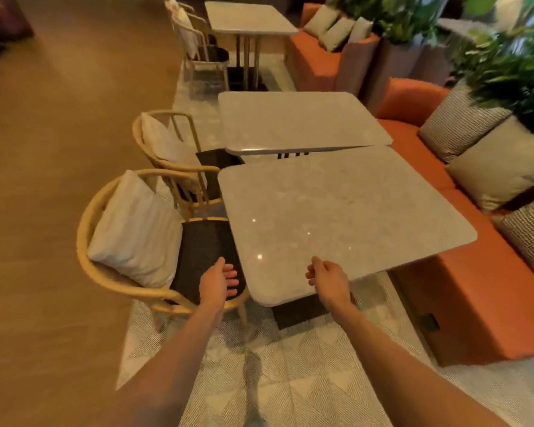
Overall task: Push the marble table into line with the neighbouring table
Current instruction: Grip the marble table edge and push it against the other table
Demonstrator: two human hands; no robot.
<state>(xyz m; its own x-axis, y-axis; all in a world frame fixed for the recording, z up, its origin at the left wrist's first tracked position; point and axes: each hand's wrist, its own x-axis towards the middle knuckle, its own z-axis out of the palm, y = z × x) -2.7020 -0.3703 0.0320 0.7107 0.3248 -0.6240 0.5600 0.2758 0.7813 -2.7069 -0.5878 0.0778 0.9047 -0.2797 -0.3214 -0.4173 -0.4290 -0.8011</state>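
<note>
The near marble table [336,217] stands skewed, its far right corner close against the neighbouring marble table [299,121] while a wedge-shaped gap opens between them on the left. My left hand [221,283] hovers over the chair seat just left of the near table's front left corner, fingers relaxed, holding nothing. My right hand [327,280] hangs over the table's front edge with fingers loosely curled and nothing in them. Whether it touches the tabletop I cannot tell.
Two wooden armchairs [114,266] [164,155] with white cushions stand left of the tables. An orange bench sofa [475,303] with pillows runs along the right. A third table [247,20] stands further back. Planters line the far right. A patterned rug [290,380] lies underfoot.
</note>
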